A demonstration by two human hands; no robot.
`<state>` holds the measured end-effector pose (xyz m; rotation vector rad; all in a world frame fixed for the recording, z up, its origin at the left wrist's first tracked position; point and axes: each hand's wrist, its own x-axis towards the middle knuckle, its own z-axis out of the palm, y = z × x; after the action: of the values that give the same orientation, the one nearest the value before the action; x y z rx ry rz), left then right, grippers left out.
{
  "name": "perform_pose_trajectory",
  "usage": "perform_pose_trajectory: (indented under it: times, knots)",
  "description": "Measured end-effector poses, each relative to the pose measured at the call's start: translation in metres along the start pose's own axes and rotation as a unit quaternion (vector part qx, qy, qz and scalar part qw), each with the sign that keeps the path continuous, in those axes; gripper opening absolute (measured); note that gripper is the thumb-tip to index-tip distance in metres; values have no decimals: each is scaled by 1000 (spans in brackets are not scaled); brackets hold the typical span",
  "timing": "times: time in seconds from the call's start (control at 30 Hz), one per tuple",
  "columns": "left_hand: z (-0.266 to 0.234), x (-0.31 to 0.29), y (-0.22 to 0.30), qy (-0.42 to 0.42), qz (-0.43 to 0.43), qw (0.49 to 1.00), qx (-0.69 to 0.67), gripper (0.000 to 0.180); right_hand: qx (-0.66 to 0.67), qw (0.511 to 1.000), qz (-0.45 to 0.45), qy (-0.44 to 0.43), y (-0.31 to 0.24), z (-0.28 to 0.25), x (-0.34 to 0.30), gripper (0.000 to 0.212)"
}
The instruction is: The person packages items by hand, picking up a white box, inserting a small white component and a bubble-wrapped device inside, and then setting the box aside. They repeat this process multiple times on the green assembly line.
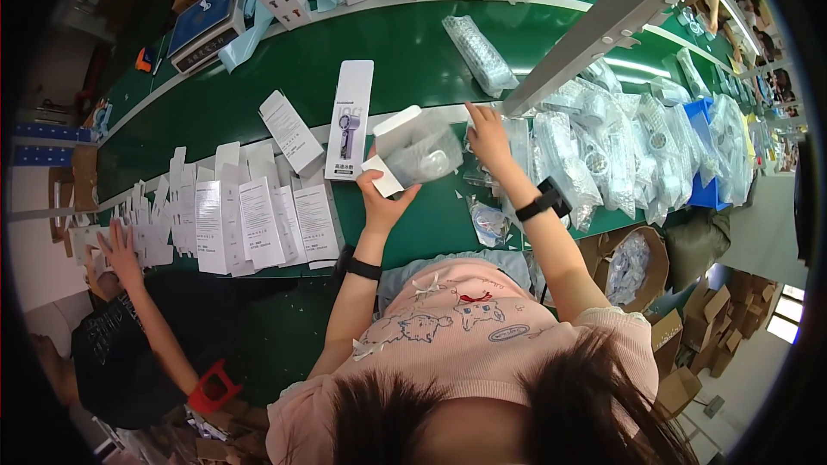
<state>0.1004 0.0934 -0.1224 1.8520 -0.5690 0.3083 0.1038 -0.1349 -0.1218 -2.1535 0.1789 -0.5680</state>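
Observation:
My left hand (384,200) is closed around a small white carton (382,177) with its flaps raised. A clear plastic-wrapped item (426,155) shows at the carton's mouth; how deep it sits I cannot tell. My right hand (489,139) is apart from the carton, fingers stretched out, beside a clear plastic package (517,138) at the edge of a pile. Just left of the held carton, a tall white box (349,125) printed with a purple handheld fan has its lid flap up. Another white carton (293,136) leans left of it.
Rows of white cartons (215,220) stand left on the green table (405,47). Bubble-wrapped packages (594,155) and a blue bin (708,155) are at right. One bubble-wrapped package (479,56) lies farther back. A grey metal post (603,30) slants across. A co-worker's hand (121,254) is at far left.

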Motion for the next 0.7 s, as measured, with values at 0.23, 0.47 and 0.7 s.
perform_pose_trajectory:
  times: [0.23,0.47,0.7]
  knots:
    - [-17,26,27,7,51,999,-12,68,-458,854,29,-244,30,0,8,20]
    - [-30,25,37,-5,112,992,65,53,6,996,34,-87,-1,-35,9,14]
    - [-43,31,43,30,-46,997,63,26,166,977,-126,37,-111,-43,-1,25]
